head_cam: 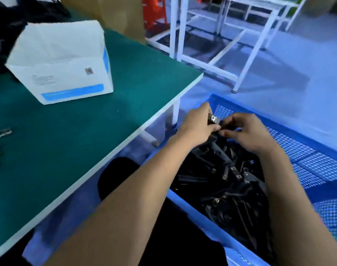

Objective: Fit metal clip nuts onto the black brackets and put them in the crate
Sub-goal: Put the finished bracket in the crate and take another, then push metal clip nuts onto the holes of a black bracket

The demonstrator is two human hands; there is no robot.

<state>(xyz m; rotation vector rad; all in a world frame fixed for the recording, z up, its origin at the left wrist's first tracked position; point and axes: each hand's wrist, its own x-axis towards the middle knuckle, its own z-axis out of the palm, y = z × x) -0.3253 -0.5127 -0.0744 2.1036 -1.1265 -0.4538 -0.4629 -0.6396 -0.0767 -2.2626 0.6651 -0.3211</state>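
Both my hands are out over the blue mesh crate [308, 143] to the right of the table. My left hand [197, 125] grips one end of a black bracket [212, 140], and a metal clip nut [213, 118] shows on the bracket just above my fingers. My right hand [246, 131] pinches the same bracket from the right side. Most of the bracket is hidden by my fingers. Below my hands the crate holds a pile of black brackets [227, 181], several with clip nuts fitted.
A green-topped table [87, 131] fills the left. On it stand a white and blue carton [64, 62] and several loose clip nuts [4, 132] near the left edge. White frame tables [221, 35] stand on the floor behind the crate.
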